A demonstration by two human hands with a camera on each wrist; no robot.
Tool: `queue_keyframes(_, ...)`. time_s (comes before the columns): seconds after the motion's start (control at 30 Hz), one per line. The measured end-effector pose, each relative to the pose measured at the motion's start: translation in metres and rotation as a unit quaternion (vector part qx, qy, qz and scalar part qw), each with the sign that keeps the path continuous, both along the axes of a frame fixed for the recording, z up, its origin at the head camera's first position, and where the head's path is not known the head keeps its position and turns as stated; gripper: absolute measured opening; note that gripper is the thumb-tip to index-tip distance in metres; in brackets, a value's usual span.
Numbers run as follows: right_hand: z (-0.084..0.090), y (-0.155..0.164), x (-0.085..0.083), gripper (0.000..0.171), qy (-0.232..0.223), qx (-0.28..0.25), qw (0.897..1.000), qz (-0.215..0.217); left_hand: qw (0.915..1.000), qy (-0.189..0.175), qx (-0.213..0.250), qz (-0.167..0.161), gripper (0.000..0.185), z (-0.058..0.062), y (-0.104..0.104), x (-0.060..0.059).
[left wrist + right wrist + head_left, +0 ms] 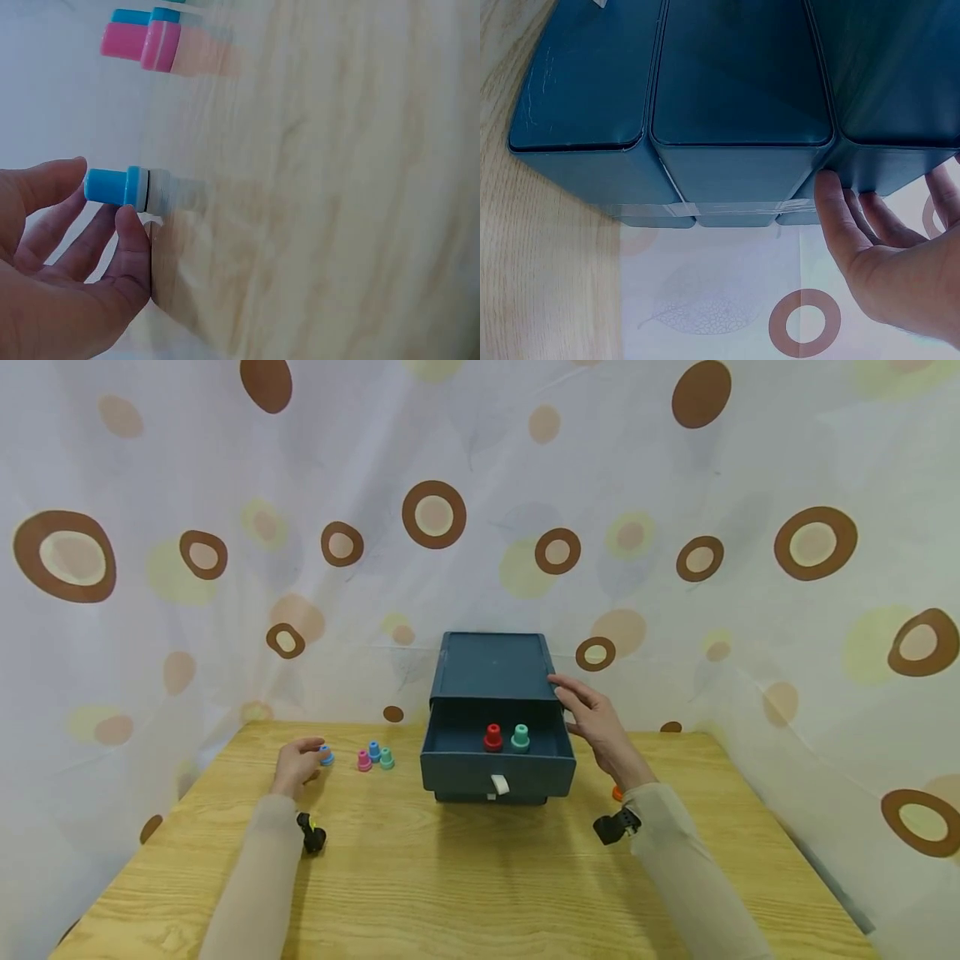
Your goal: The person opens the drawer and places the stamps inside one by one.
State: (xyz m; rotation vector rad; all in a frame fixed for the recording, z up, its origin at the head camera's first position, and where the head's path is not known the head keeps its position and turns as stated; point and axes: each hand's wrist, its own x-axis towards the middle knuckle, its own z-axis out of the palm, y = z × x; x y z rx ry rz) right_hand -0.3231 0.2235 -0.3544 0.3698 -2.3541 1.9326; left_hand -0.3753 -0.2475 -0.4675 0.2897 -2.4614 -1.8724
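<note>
My left hand (313, 752) sits on the wooden table (450, 877) at the left and pinches a blue peg (326, 754) that stands on it. In the left wrist view the thumb and a fingertip touch this blue peg (120, 187), which has a white base. My right hand (573, 697) rests with straight fingers on the upper right edge of a dark blue drawer box (491, 664). In the right wrist view the thumb (831, 199) touches the box (742, 90). The drawer (457, 772) is pulled out and holds a red peg (492, 737) and a teal peg (520, 737).
A pink peg (364, 761), a second blue peg (373, 750) and another teal peg (386, 758) stand between my left hand and the drawer. Something small and orange (617, 793) lies by my right wrist. A spotted curtain (480, 527) hangs behind and beside the table.
</note>
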Motion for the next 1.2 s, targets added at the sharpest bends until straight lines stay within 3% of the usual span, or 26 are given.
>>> queue_keyframes(0.27, 0.001, 0.000, 0.000, 0.052, 0.000, -0.001, 1.000, -0.003, 0.9999, -0.001, 0.014, -0.006, 0.047, -0.001, 0.001, -0.003)
queue_keyframes(0.67, 0.000, -0.001, 0.000, 0.052, -0.001, 0.001, 1.000, -0.002, 0.9997, -0.019, -0.007, -0.014, 0.045, -0.002, -0.003, -0.003)
queue_keyframes(0.93, 0.000, -0.001, 0.000, 0.053, 0.000, 0.004, 1.000, -0.001, 0.9994, -0.020, -0.011, -0.025, 0.046, 0.003, -0.003, 0.002)
queue_keyframes(1.2, -0.001, 0.000, 0.001, 0.053, 0.005, 0.007, 1.000, 0.000, 0.9995, 0.003, 0.011, -0.031, 0.048, 0.011, -0.003, 0.006)
